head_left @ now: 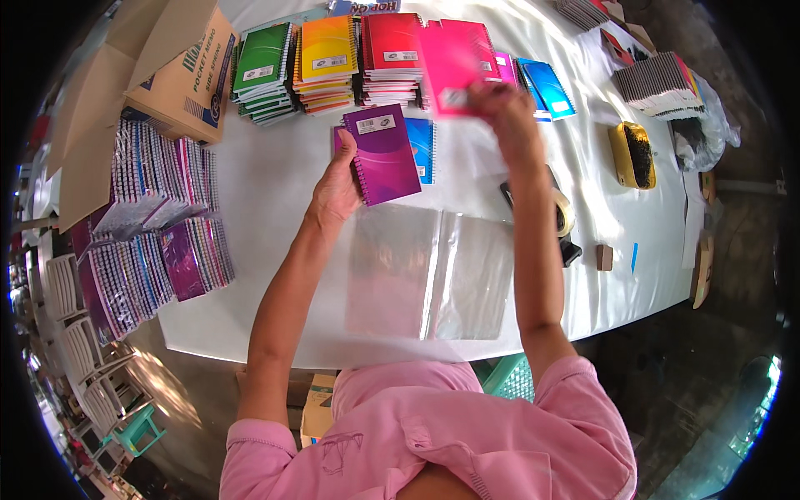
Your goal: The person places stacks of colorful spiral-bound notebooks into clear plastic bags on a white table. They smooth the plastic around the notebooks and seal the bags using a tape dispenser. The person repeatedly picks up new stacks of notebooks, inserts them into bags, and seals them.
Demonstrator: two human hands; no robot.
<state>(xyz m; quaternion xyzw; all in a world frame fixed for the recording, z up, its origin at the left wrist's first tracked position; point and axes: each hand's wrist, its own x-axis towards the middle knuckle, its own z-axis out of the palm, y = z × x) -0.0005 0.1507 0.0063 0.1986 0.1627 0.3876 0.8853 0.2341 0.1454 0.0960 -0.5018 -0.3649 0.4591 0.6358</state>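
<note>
- A purple spiral notebook [383,154] is gripped along its coiled edge by the left hand [336,187], thumb over the cover, above the white table [250,250].
- A pink notebook [448,68] is pinched at its lower corner by the right hand [504,112], lifted just beyond the purple one.
- Both are judged light, stiff-covered and slightly slick; the bound spine looks the surest hold.
- The purple notebook's long axis runs away from the person, tilted slightly left.
- Clear plastic sleeves [429,275] lie below both hands.

A packing workshop: stacked spiral notebooks [327,62], carton [179,79], tape dispenser [565,221]
</note>
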